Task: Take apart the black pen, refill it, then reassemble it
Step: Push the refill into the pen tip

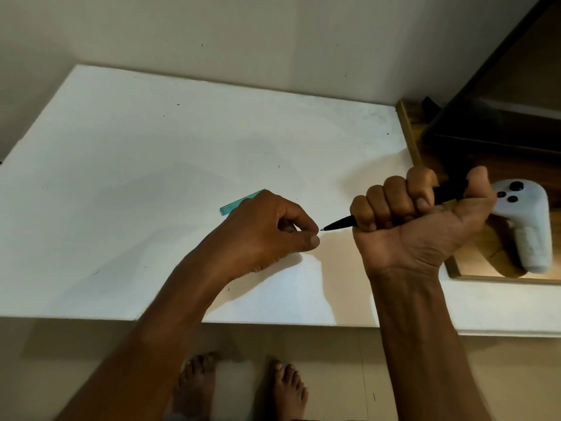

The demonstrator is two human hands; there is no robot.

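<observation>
My right hand [419, 214] is closed in a fist around the black pen [340, 223], thumb over its back end, tip pointing left. My left hand [267, 232] hovers over the white table [136, 177] with thumb and forefinger pinched just at the pen's tip; whether they touch it or hold a small part is too fine to tell. A teal, see-through strip [239, 202], perhaps a refill sleeve, lies on the table partly hidden behind my left hand.
A white game-style controller [522, 220] rests on a wooden board [485, 268] at the right. A dark framed panel [491, 117] leans above it. The wall runs behind the table; bare feet [243, 387] stand on the floor below the front edge.
</observation>
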